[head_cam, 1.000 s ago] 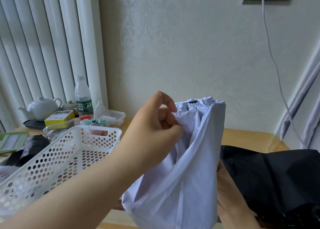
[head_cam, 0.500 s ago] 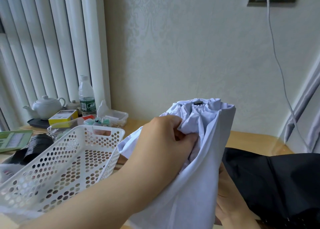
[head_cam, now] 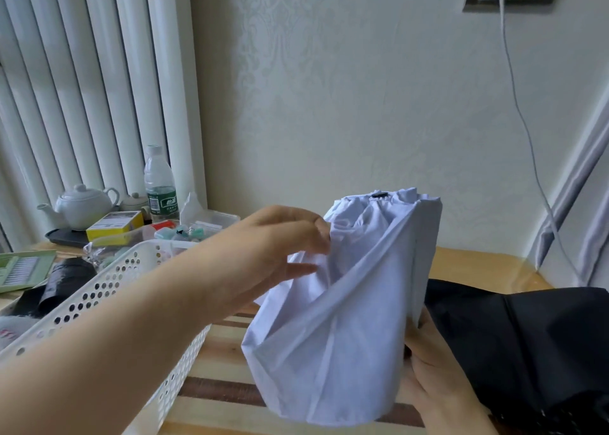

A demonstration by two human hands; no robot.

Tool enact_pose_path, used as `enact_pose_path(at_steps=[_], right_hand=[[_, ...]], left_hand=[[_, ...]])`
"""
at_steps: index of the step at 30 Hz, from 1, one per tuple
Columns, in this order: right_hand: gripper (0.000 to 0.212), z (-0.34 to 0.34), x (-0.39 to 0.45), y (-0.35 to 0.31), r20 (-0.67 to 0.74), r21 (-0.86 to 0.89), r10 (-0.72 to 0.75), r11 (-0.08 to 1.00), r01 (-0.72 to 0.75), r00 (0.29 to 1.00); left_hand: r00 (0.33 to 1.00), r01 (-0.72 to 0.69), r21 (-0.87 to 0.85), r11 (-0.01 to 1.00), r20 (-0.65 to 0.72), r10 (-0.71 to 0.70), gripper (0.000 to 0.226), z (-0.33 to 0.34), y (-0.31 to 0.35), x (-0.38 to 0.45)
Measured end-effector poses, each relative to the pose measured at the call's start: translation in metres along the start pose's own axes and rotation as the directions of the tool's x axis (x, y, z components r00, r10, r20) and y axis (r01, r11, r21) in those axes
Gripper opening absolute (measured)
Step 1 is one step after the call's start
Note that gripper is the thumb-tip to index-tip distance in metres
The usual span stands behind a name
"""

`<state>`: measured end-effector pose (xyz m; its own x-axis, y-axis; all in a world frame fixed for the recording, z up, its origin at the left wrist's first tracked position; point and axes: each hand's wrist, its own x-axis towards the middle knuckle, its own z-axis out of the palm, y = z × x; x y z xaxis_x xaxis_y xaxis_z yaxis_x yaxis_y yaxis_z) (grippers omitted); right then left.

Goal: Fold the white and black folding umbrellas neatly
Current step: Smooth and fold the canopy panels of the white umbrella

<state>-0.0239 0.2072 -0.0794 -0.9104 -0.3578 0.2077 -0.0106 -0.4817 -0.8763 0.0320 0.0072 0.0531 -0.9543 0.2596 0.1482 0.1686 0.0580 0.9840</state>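
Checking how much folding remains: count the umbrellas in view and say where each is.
2. The white umbrella stands upright in the middle, between the left hand and right hand. The black umbrella lies on the table at right, partly cut off. More may be hidden.

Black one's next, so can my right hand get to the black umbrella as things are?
Likely yes for distance: the black umbrella lies right beside the right hand, nothing between. But that hand is holding up the white umbrella, so it isn't free.
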Motion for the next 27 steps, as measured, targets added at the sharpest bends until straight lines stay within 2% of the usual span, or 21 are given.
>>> enact_pose_path(at_steps=[1, 4, 6, 8, 9, 10, 14, 18, 19, 20, 22, 24, 25, 26, 27], right_hand=[[0.058, -0.002, 0.000, 0.001, -0.015, -0.051, -0.003, 0.999, 0.002, 1.000], [0.025, -0.002, 0.000, -0.004, -0.011, -0.147, 0.046, 0.988, -0.047, 0.999], [0.035, -0.001, 0.001, -0.004, -0.030, -0.081, 0.038, 0.996, -0.040, 0.999], [0.058, 0.002, 0.002, -0.006, -0.015, -0.057, 0.012, 0.998, -0.013, 1.000], [0.064, 0.004, 0.002, -0.007, -0.004, -0.071, -0.015, 0.997, 0.015, 1.000], [0.067, 0.005, 0.002, -0.009, 0.008, -0.072, -0.027, 0.997, 0.027, 1.000], [0.073, 0.005, 0.003, -0.012, -0.002, -0.092, -0.061, 0.994, 0.061, 0.998], [0.069, 0.006, 0.002, -0.012, -0.008, -0.098, -0.060, 0.993, 0.059, 0.998], [0.068, 0.006, 0.002, -0.013, 0.003, -0.106, -0.050, 0.993, 0.050, 0.999], [0.068, 0.007, 0.002, -0.013, 0.017, -0.118, -0.045, 0.992, 0.047, 0.999], [0.067, 0.009, 0.001, -0.015, 0.027, -0.155, -0.052, 0.986, 0.055, 0.998], [0.066, 0.008, 0.002, -0.016, 0.012, -0.179, -0.062, 0.982, 0.063, 0.998], [0.066, 0.007, 0.002, -0.016, 0.004, -0.181, -0.062, 0.982, 0.062, 0.998], [0.066, 0.006, 0.003, -0.016, 0.003, -0.173, -0.058, 0.983, 0.058, 0.998], [0.067, 0.005, 0.003, -0.015, 0.008, -0.159, -0.050, 0.986, 0.051, 0.999]], left_hand=[[0.997, -0.040, 0.069, 0.997, -0.066, 0.045, 0.017, 0.004, -0.001, -0.001], [0.961, -0.139, 0.276, 0.951, -0.192, 0.197, 0.028, 0.013, -0.002, -0.004], [0.922, -0.184, 0.508, 0.842, -0.207, 0.326, 0.020, 0.017, 0.001, -0.005], [0.882, -0.138, 0.742, 0.656, -0.209, 0.422, 0.015, 0.020, 0.001, -0.004], [0.871, -0.106, 0.807, 0.581, -0.206, 0.446, 0.018, 0.020, -0.001, -0.002], [0.873, -0.084, 0.831, 0.549, -0.204, 0.442, 0.022, 0.021, -0.003, -0.001], [0.910, -0.048, 0.820, 0.570, -0.200, 0.364, 0.033, 0.016, -0.010, -0.001], [0.885, -0.063, 0.686, 0.725, -0.298, 0.359, 0.023, 0.005, -0.010, 0.000], [0.866, -0.084, 0.685, 0.724, -0.309, 0.393, 0.025, 0.004, -0.013, 0.001], [0.840, -0.113, 0.721, 0.683, -0.298, 0.453, 0.028, 0.004, -0.016, 0.002], [0.805, -0.186, 0.859, 0.477, -0.145, 0.575, 0.023, 0.001, -0.019, 0.004], [0.803, -0.208, 0.936, 0.284, -0.003, 0.596, 0.025, -0.007, -0.022, 0.006], [0.801, -0.218, 0.941, 0.258, 0.021, 0.599, 0.026, -0.010, -0.024, 0.007], [0.798, -0.232, 0.924, 0.304, 0.001, 0.603, 0.025, -0.010, -0.024, 0.007], [0.801, -0.234, 0.888, 0.397, -0.055, 0.596, 0.023, -0.009, -0.024, 0.007]])
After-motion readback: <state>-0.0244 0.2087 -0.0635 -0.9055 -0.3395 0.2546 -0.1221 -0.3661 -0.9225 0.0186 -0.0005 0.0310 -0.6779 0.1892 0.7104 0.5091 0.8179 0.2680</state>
